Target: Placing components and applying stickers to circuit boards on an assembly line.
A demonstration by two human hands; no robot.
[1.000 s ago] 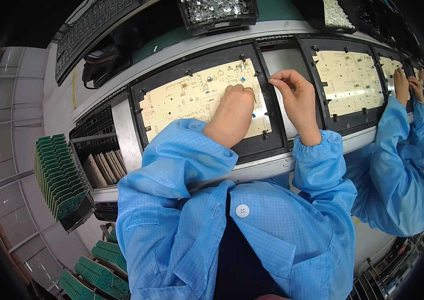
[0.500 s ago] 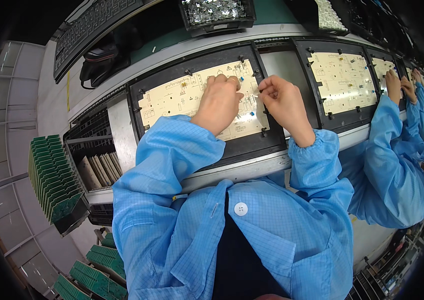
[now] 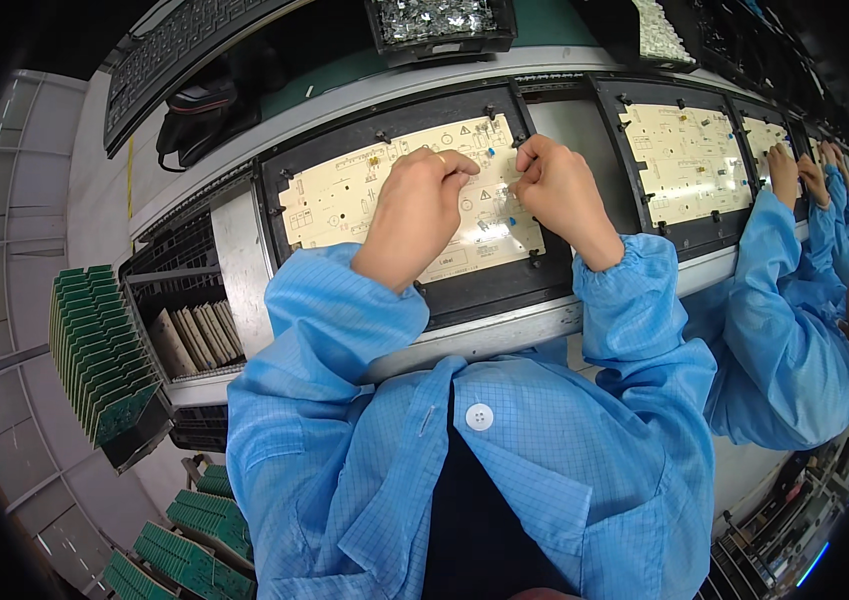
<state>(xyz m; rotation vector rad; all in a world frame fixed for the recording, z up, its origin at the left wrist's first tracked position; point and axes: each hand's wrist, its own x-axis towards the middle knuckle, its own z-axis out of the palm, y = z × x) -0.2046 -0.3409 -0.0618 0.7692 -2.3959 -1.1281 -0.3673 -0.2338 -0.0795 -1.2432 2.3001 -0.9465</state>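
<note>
A cream circuit board (image 3: pixel 319 207) with printed markings lies in a black frame (image 3: pixel 484 295) in front of me. Over its middle, my left hand (image 3: pixel 416 205) is closed, palm down, its thumb and forefinger curled together. My right hand (image 3: pixel 566 192) is at the board's right edge, fingertips pinched together. Whatever either hand holds, if anything, is too small or hidden to make out. Small blue components stand on the board between and below the hands, one blue component (image 3: pixel 511 221) beside the right fingertips. A yellowish component (image 3: pixel 374 161) sits farther left.
Another framed cream board (image 3: pixel 679 170) lies to the right, with co-workers' hands (image 3: pixel 784 172) beyond it. A black bin (image 3: pixel 441 50) of shiny metal parts stands behind my frame. At left are a keyboard (image 3: pixel 179 70), a rack of green boards (image 3: pixel 99 350) and a crate (image 3: pixel 169 275) holding boards.
My left hand has shifted left and slightly toward me, uncovering more of the board. The right hand has moved a little away from me, its fingers still pinched.
</note>
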